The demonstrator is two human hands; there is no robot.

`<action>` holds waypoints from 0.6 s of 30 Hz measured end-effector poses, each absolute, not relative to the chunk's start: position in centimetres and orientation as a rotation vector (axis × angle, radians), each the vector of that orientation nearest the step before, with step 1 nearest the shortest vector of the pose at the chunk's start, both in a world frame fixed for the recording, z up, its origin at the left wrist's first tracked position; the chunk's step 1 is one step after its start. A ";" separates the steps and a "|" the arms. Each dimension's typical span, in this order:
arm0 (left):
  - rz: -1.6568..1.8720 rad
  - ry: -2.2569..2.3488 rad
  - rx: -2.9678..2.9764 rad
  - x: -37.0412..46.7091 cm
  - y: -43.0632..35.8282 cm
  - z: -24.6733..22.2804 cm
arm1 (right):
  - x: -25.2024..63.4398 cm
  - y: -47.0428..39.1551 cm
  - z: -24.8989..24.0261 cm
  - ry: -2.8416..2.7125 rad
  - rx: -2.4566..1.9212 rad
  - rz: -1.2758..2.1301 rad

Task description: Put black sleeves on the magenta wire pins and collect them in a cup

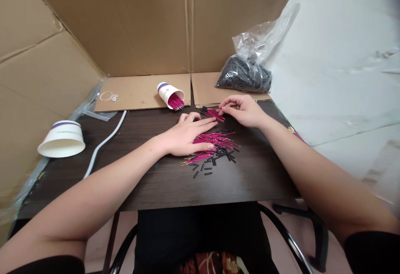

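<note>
My left hand (186, 134) lies over a loose pile of short pink wires (218, 140), its fingers stretched out and the thumb resting on the wires. Bare metal ends show on the wires. Just beyond the pile is a smaller bundle of pink wires (214, 113) with black sleeves at their far ends. My right hand (243, 110) is at the right side of this bundle, fingers curled and thumb drawn in towards them. What it pinches, if anything, is hidden. Short black tubes (214, 161) lie scattered in front of the pile.
A paper cup (165, 90) full of pink wires lies tipped on cardboard (134, 93). A plastic bag of black tubes (245, 74) leans at the back right. An upside-down paper cup (62, 138) and a grey cable (104, 143) are at the left. Cardboard walls (140, 24) enclose the back.
</note>
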State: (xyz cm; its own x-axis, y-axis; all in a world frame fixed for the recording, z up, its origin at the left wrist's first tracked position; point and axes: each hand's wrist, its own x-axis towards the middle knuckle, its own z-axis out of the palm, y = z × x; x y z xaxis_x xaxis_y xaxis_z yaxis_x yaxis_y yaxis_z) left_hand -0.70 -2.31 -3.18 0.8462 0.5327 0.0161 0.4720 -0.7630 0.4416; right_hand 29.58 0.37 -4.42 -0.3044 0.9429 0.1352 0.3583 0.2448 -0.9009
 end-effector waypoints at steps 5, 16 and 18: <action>0.129 0.759 2.624 -0.6 -2.4 -2.8 | 28.6 0.4 -5.2 -1.820 -1.082 1.061; 0.087 0.822 2.627 -0.4 -2.4 -2.9 | 31.2 1.5 -4.0 -1.616 -1.165 1.083; 0.097 0.823 2.624 -0.4 -2.4 -2.9 | 32.1 1.7 -3.8 -1.568 -1.210 1.200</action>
State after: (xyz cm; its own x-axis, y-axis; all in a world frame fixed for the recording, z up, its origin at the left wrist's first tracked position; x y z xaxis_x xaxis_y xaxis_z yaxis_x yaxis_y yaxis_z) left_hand -0.43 -2.43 -2.94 0.8255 0.5624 -0.0487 0.5355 -0.7528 0.3828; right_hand 32.14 1.73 -3.80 -0.2194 0.9747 0.0433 0.2128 0.0911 -0.9728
